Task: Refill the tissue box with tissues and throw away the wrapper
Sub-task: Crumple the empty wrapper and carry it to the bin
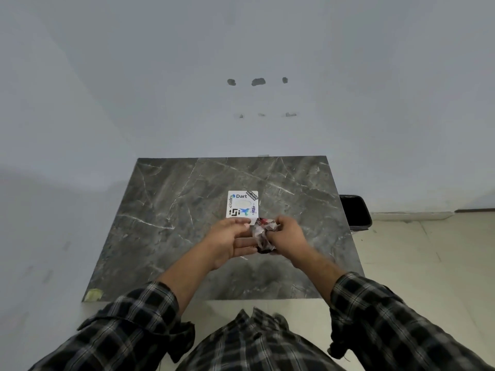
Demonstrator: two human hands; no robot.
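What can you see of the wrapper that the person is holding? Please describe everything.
The wrapper is a crumpled ball of thin, shiny plastic film, mostly clear with red and dark printed patches. It is held above the grey marble table, just in front of the white tissue box. The right hand grips it, and the fingers of the left hand touch its other side.

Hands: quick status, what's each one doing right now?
Left hand: open, fingers extended against the crumpled dark-and-white plastic wrapper.
Right hand: closed, gripping that wrapper.
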